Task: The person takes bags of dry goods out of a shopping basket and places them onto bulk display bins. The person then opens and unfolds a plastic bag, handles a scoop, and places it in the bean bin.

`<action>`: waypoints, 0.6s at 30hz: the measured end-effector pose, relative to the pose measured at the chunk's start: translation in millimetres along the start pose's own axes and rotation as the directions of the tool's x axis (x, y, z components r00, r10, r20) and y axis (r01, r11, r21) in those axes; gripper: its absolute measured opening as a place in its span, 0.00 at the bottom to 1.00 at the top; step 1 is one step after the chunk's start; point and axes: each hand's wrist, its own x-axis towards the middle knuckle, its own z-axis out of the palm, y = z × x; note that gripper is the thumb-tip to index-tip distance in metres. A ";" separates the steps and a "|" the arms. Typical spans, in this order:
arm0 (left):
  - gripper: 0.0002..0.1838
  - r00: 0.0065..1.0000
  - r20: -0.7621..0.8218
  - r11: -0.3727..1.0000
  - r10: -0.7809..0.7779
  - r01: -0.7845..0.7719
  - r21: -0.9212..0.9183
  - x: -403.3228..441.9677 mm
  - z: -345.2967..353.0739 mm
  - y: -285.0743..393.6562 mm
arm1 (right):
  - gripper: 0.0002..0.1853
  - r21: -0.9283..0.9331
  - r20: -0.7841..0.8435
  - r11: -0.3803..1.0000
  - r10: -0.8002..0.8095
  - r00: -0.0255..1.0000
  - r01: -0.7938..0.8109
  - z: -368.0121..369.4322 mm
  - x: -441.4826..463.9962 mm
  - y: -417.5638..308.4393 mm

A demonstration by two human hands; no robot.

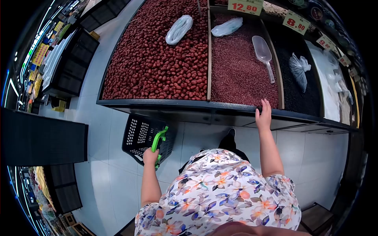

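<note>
My left hand [151, 156] is wrapped around the green handle [159, 141] of a dark shopping basket [138, 133], which hangs beside my legs. My right hand [264, 115] is at the front edge of the bin of small reddish beans [236, 70], fingers stretched out and holding nothing. Farther in, a clear scoop [262, 50] lies on those beans, its handle toward me. A rolled plastic bag bundle [227, 27] rests at the back of the same bin. To the left, the bin of red dates [157, 67] holds another bundle of plastic bags [179, 30].
Right of the beans is a bin of black grains [293, 84] with a tied plastic bag [300, 70] on it, then a white-filled bin [325, 78]. Price signs [245, 6] stand along the back. Dark display stands [73, 63] line the left, across the tiled floor [102, 145].
</note>
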 end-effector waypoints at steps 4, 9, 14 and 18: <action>0.17 0.996 0.070 0.991 0.064 -0.055 -0.125 2.0 -5.0 -1.9 | 0.30 -0.168 0.156 0.985 0.004 0.988 0.022 -5.6 -21.2 -13.9; 0.15 0.996 0.069 0.987 0.059 -0.048 -0.152 3.1 -0.9 0.2 | 0.33 -0.197 0.193 0.979 0.095 0.977 -0.056 -5.3 -20.3 -20.3; 0.14 0.994 0.079 0.972 0.070 -0.050 -0.228 -7.0 5.6 10.5 | 0.39 -0.177 0.252 0.983 -0.002 0.968 0.048 -13.9 -23.3 -26.6; 0.13 0.983 0.179 0.956 0.041 0.013 -0.292 -6.9 16.9 19.5 | 0.41 -0.105 0.389 0.993 -0.008 0.921 0.053 -24.3 -22.0 -27.6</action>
